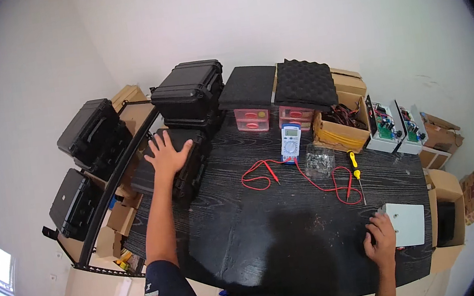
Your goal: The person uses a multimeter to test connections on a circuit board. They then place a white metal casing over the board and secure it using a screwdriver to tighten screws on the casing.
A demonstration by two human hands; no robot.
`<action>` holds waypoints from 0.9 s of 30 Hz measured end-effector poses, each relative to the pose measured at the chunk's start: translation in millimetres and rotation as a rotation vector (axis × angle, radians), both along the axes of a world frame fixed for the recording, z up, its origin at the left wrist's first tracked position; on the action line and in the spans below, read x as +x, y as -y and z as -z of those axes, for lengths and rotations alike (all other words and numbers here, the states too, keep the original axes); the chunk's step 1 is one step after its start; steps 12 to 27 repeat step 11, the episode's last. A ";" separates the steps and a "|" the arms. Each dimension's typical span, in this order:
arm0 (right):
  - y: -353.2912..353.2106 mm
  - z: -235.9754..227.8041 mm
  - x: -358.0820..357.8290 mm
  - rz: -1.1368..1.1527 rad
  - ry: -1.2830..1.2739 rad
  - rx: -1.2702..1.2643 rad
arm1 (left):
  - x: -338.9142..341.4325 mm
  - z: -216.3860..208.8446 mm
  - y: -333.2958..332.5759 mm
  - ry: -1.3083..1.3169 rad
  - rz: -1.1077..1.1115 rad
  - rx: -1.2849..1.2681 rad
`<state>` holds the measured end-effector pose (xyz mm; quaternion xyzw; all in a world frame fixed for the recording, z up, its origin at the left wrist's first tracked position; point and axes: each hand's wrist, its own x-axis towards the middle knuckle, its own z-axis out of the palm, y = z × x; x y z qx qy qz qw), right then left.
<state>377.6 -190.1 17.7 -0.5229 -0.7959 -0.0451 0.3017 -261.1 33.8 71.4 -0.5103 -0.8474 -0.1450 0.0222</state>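
Left hand (168, 154) lies flat, fingers spread, on the black case (174, 166) at table (271, 232) left edge, centre-left of frame. Right hand (382, 238) rests open against the white box (407, 223), lower right, well apart.

This looks like a small electronics workshop set up in a plain white-walled room. A dark wood-grain round table (270, 227) carries a blue-and-white digital multimeter (290, 141) with red test leads (306, 178) and a yellow-handled screwdriver (354, 166). At the far right stand open grey enclosures with green circuit boards (393, 126). Black hard plastic equipment cases (189, 94) and brown cardboard boxes (341, 126) crowd the far and left sides.
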 end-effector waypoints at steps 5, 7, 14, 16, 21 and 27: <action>-7.3 8.1 -18.2 -0.084 -0.066 -0.060 | -35.5 8.9 -10.9 0.082 -0.152 -0.159; -9.6 18.5 -18.9 -0.084 -0.071 -0.059 | -39.6 13.2 -12.9 0.090 -0.168 -0.177; -10.3 27.0 -19.2 -0.084 -0.116 -0.168 | -46.5 18.2 -12.1 0.067 -0.145 -0.234; -10.3 27.0 -19.2 -0.084 -0.116 -0.168 | -46.5 18.2 -12.1 0.067 -0.145 -0.234; -10.3 27.0 -19.2 -0.084 -0.116 -0.168 | -46.5 18.2 -12.1 0.067 -0.145 -0.234; -10.3 27.0 -19.2 -0.084 -0.116 -0.168 | -46.5 18.2 -12.1 0.067 -0.145 -0.234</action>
